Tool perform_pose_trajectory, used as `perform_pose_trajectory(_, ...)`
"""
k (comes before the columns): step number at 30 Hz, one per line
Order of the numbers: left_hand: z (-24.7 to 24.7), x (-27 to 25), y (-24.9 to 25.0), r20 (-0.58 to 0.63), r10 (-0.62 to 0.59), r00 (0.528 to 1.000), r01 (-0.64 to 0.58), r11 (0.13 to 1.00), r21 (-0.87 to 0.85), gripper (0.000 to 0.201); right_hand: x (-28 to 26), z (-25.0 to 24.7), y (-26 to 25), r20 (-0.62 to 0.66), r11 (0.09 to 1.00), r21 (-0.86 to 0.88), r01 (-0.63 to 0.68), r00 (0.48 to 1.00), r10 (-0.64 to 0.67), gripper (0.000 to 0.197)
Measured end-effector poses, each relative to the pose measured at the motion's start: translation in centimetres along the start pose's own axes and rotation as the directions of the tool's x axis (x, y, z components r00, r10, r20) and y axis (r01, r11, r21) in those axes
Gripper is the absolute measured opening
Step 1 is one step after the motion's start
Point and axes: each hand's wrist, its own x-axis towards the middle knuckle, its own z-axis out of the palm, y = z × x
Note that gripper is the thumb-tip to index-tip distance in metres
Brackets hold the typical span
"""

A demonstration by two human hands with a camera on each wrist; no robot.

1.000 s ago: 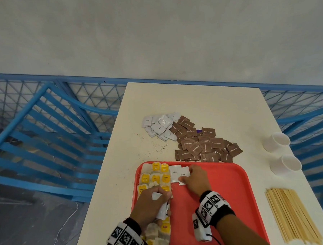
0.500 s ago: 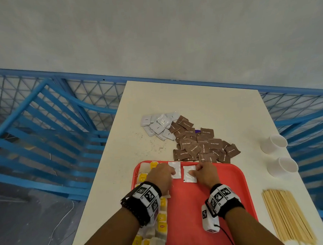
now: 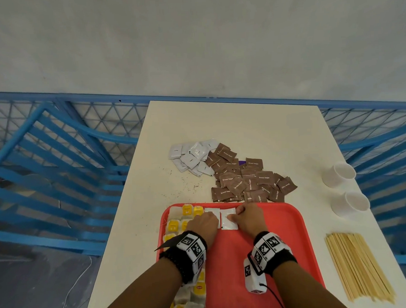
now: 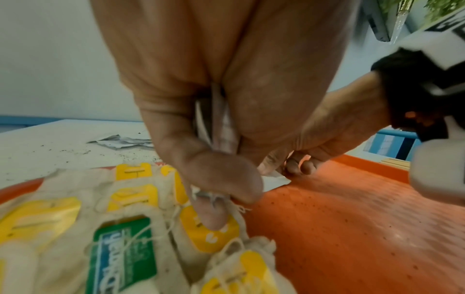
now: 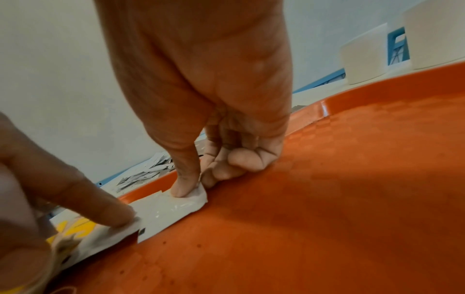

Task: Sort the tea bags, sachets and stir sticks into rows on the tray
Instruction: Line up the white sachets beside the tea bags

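Pressing a white square paper sachet (image 3: pixel 229 220) near the far edge of the red plastic tray (image 3: pixel 293 238), the right hand (image 3: pixel 250 218) lay beside the left hand (image 3: pixel 204 225) in the head view. Left wrist view: the left hand (image 4: pixel 214 111) clutched spare white sachets (image 4: pixel 221 127) over yellow-tagged tea bags (image 4: pixel 133 197). Right wrist view: the right forefinger (image 5: pixel 186 179) pinned the sachet's (image 5: pixel 161 210) corner, other fingers curled.

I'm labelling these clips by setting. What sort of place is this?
Probably a staged work corner, not a café: a cream table against a bare grey wall, ringed by blue metal fencing.
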Motion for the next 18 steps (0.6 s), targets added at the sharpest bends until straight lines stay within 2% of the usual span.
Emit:
perform_pose_trajectory(6, 0.4, 0.3, 0.4, -0.004, -0.011, 1.000, 0.011, 1.000, -0.010, 0.034, -0.5, 0.5, -0.1, -0.082, 1.000, 0.006, 0.018, 0.996, -0.018, 0.030)
perform_pose_trajectory(14, 0.5, 0.3, 0.6, -0.007, -0.035, 0.999, 0.034, 0.999, -0.013, 0.035, -0.8, 1.3, 0.6, -0.082, 0.997, -0.017, 0.071, 0.994, -0.072, 0.033)
perform_pose_trajectory(16, 0.3, 0.0, 0.3, -0.026, -0.019, 0.999, 0.017, 0.998, -0.054, 0.037, -1.0, 0.9, 0.5, -0.094, 0.997, 0.008, 0.074, 0.993, -0.073, 0.032)
perform_pose_trajectory(18, -0.6, -0.7, 0.0, -0.111, -0.003, 0.994, -0.023, 0.972, -0.232, 0.038, -1.6, -0.1, 0.0, -0.113, 0.995, 0.073, 0.070, 0.992, -0.061, 0.027)
